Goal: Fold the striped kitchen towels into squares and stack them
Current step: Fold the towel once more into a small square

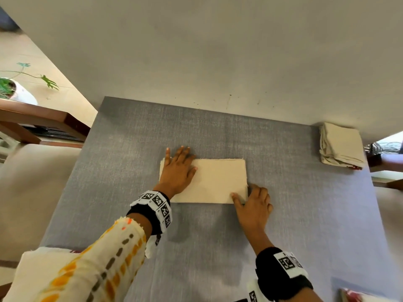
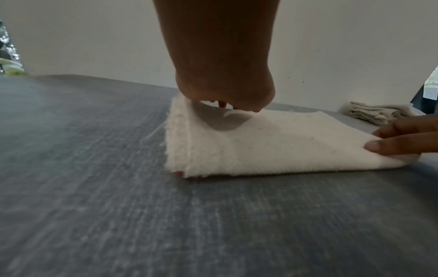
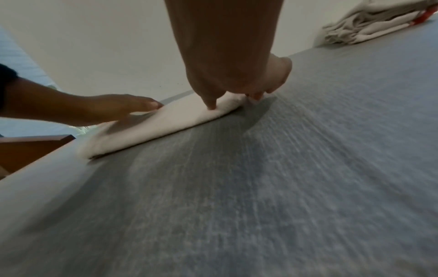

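Note:
A cream towel [image 1: 218,179], folded into a rectangle, lies in the middle of the grey table [image 1: 130,171]. My left hand [image 1: 177,168] rests flat on its left part, fingers straight and spread past the far edge. My right hand [image 1: 253,201] is at the near right corner: the thumb lies on top and the curled fingers wrap the edge, pinching the corner. The left wrist view shows the towel [image 2: 272,142] with red showing under its near fold and the right hand's fingers [image 2: 407,138] on the corner. A stack of folded towels [image 1: 341,147] sits at the far right.
A pale wall [image 1: 218,51] rises along the table's far edge. A wooden chair [image 1: 43,120] and a potted plant [image 1: 13,90] stand to the left. More cream cloth [image 1: 43,264] lies at the near left under my sleeve, and another piece [image 1: 357,296] at the near right corner.

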